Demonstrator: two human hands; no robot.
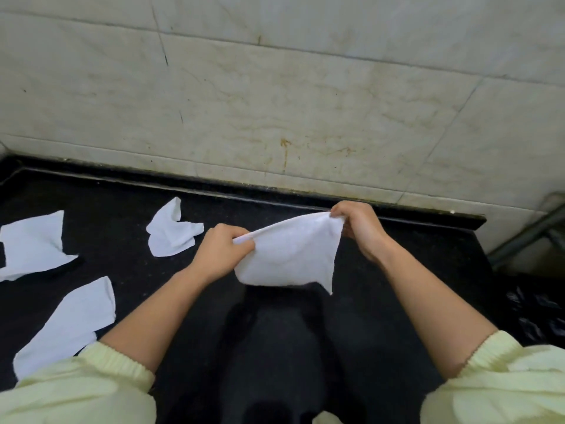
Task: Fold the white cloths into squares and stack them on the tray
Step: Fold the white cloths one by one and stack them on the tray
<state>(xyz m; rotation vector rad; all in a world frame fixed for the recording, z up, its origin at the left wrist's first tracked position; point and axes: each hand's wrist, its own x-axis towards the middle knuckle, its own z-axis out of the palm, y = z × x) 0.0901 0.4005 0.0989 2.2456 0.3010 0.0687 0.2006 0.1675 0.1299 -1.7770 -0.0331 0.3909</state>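
Head view looks down past pale yellow sleeves with gathered elastic cuffs (116, 362) onto a glossy black stone counter (412, 286). Nearest, at the left, a flat white cloth strip (67, 325) lies on the counter, its near end hidden by the left sleeve. Further out, above the counter's middle, both hands hold up a thin white cloth square (290, 255). The left hand (220, 252) has its fingers and thumb curled, pinching the cloth's left corner. The right hand (357, 228) pinches the upper right corner, a little farther from the body. The cloth sags between them, one loose corner pointing down toward the counter. Left of the hands and apart from them, a crumpled white cloth (172, 232) rests on the counter. At the far left edge a creased white cloth sheet (30, 243) lies partly cut off by the frame. Behind the counter rises a stained cream marble-tile wall (275, 102), with a grey metal bar (526, 237) slanting at the right.
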